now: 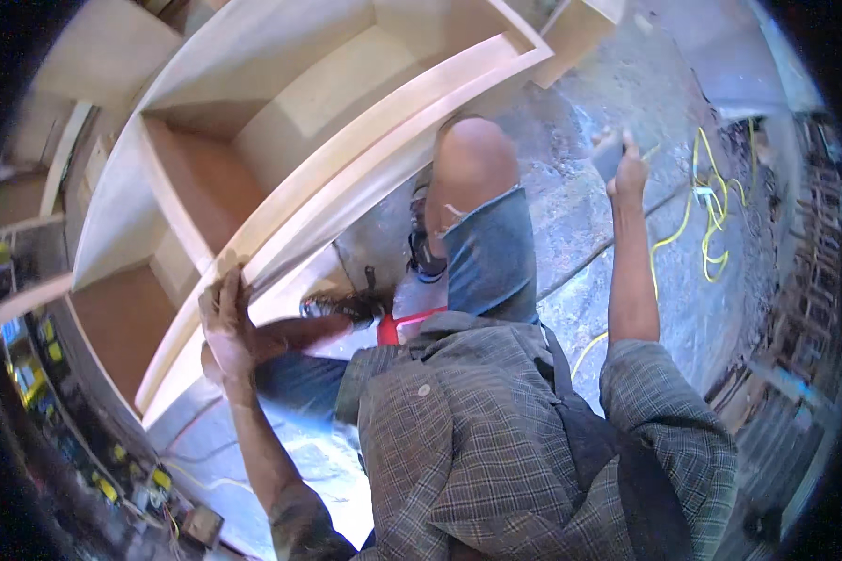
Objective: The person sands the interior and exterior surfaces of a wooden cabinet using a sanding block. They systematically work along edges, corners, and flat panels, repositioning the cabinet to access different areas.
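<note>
A large pale wooden cabinet frame [384,84] with open compartments fills the upper left, its long front rail bending across the view. My left hand [226,323] grips the rail's near edge, fingers curled over the top. Out to the right, clear of the cabinet, my right hand [631,170] is closed around a small flat dark grey block [608,157], its exact kind unclear. Motion blurs the tips of this hand a little. My bent knees, in torn jeans [491,248], are close to the cabinet's front.
A yellow cord [701,238] lies looped on the grey concrete floor [571,224] at right. Something red [388,327] shows by my foot. Yellow-and-black items [108,488] line the lower left. Stacked material [819,252] stands at the far right.
</note>
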The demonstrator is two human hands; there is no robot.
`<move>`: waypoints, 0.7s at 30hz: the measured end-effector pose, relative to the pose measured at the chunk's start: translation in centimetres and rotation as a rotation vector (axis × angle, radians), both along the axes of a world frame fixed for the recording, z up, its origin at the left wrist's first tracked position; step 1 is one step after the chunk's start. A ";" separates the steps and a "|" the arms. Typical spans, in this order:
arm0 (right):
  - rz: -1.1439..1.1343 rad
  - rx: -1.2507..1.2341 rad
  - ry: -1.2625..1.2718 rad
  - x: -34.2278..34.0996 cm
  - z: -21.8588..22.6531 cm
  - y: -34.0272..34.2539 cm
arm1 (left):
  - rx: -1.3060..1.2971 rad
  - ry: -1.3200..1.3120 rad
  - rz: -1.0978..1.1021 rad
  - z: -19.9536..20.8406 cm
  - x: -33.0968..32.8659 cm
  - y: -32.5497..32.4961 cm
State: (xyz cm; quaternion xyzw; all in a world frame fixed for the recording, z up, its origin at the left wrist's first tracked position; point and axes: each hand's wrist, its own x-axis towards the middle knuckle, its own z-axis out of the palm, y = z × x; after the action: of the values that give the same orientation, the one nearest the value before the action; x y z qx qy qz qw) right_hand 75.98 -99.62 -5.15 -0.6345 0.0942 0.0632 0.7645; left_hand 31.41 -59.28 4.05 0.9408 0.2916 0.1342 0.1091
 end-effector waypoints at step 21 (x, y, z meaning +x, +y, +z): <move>0.538 0.565 -0.185 -3.6 11.9 15.0 | -0.094 -0.097 1.099 -6.6 -16.5 9.9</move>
State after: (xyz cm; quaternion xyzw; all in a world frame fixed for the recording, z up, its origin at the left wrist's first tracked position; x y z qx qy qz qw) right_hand 72.42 -84.58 6.72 -0.4046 -0.1656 0.2269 0.8703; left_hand 14.87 -49.33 -2.51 0.6371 0.7399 0.2015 0.0781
